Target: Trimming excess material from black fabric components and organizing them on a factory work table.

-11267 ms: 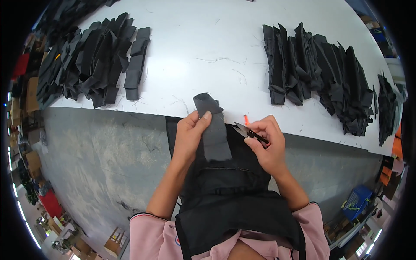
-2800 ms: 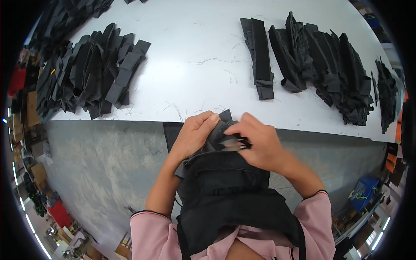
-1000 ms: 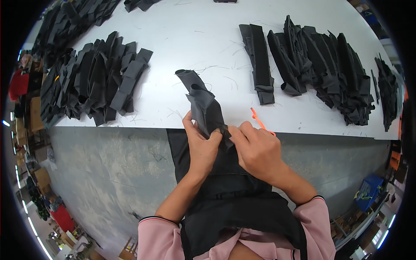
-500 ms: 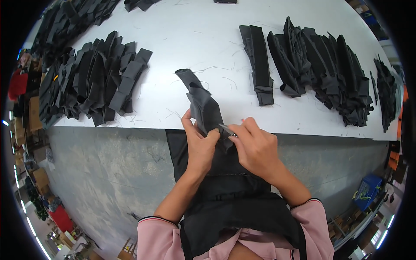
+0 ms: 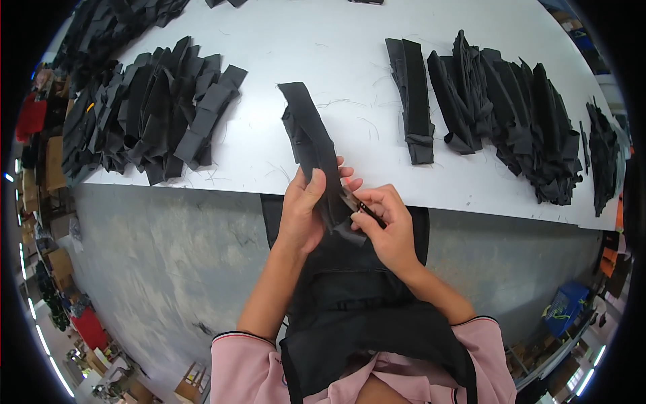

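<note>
A folded black fabric strip (image 5: pixel 311 135) slants up from my hands over the table's near edge. My left hand (image 5: pixel 304 205) is closed around its lower part, thumb on top and fingertips showing at the strip's right side. In my right hand (image 5: pixel 390 225) is a pair of thread snips (image 5: pixel 369 210), black-handled with a silver blade. Their blade end lies against the strip's right edge; fabric partly hides the tips. A loose fabric end hangs below, near my right fingers.
On the white table (image 5: pixel 323 40), a heap of black strips (image 5: pixel 151 111) lies left and another heap (image 5: pixel 515 118) right. A separate strip bundle (image 5: pixel 414 101) lies nearer the middle. Loose threads are scattered about. A blue crate (image 5: pixel 566 306) stands on the floor at right.
The strip has turned and now lies straighter and longer above my left hand. My left thumb has shifted onto its face. The snips have tilted, handle toward lower right.
</note>
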The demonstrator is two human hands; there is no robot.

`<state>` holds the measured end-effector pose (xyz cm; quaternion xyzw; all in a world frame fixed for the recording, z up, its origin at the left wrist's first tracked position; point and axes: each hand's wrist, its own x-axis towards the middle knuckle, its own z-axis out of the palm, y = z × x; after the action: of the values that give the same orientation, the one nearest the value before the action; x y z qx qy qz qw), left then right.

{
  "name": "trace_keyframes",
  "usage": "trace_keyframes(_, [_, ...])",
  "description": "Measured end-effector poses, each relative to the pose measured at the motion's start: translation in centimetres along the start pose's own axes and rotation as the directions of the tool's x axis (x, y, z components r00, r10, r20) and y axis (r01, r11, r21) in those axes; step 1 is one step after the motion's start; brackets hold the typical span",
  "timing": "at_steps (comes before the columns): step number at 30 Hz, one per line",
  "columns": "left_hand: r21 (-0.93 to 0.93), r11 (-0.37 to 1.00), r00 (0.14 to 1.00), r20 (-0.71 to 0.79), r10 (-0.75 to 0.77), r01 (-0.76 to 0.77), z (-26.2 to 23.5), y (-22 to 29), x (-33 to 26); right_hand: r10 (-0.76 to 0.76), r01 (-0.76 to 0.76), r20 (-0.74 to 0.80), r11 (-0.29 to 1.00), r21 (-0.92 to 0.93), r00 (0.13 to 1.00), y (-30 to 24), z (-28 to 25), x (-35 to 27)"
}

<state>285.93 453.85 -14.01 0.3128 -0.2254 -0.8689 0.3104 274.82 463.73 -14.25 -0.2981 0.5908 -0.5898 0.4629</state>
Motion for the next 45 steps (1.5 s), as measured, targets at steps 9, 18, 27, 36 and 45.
trace_keyframes(9, [-0.282,0.96,0.992,0.121,0.037,-0.002,-0.6,0.3,0.5,-0.184,0.183,0.04,0.887,-0.423,0.982,-2.3,-0.4,-1.6])
trace_keyframes(18, [-0.364,0.931,0.99,0.137,0.022,0.029,-0.3,0.4,0.2,-0.44,0.498,0.252,0.637,-0.588,0.862,-2.5,-0.4,-1.0])
trace_keyframes(27, [-0.362,0.931,0.992,0.127,0.012,0.035,-0.2,0.6,-0.1,-0.549,0.584,0.272,0.54,-0.606,0.79,-2.2,-0.6,-1.3])
trace_keyframes(36, [-0.359,0.932,0.991,0.137,0.008,0.042,-0.1,0.8,-0.4,-0.557,0.59,0.28,0.518,-0.619,0.782,-2.3,-0.7,-1.2])
trace_keyframes(45, [-0.363,0.931,0.991,0.135,0.017,0.033,0.0,0.8,-0.4,-0.491,0.57,0.322,0.524,-0.633,0.809,-2.6,-0.6,-1.6])
